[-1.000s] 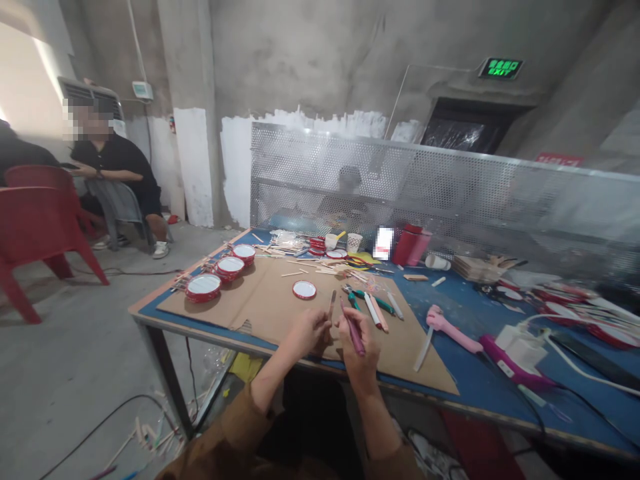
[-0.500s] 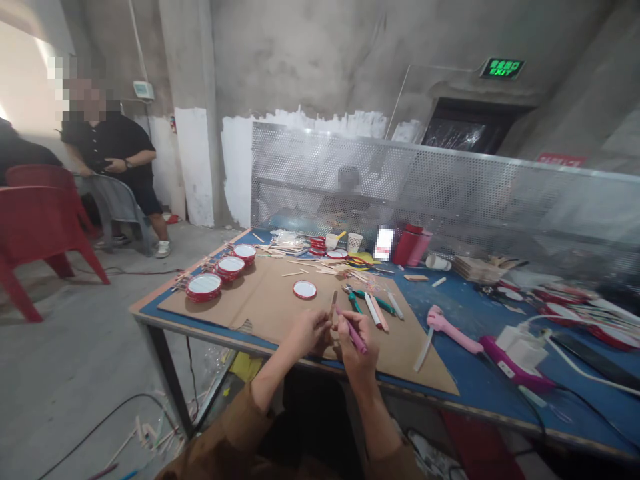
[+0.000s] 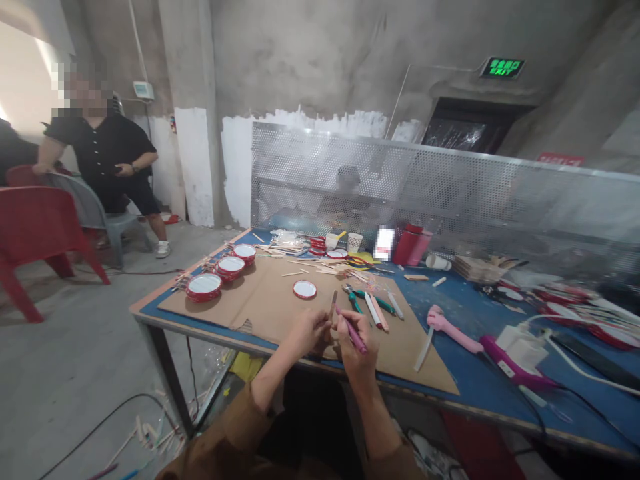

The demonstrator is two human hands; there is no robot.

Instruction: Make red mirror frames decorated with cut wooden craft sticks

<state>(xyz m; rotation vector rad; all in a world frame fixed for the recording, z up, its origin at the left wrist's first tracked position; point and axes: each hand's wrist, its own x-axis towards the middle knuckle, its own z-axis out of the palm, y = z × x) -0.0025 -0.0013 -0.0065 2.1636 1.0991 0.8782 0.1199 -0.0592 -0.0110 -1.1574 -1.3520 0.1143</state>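
My left hand is closed, pinching a flat wooden stick that stands nearly upright. In my right hand is a pink-purple marker pen, its tip end close to the stick. Both hands are together over the front part of a cardboard sheet. Beyond them lies a round white lid with a red rim. Right of the stick are green-handled pliers and several more markers. Exactly where the pen tip touches is too small to tell.
Three red-rimmed round pieces with sticks line the left edge. Loose sticks, paper cups and a red bottle stand at the back. A pink glue gun and a purple power strip lie right. A person stands far left.
My hands, the stick and the marker stay almost in place. In the background, the standing person has shifted a grey chair to the left.
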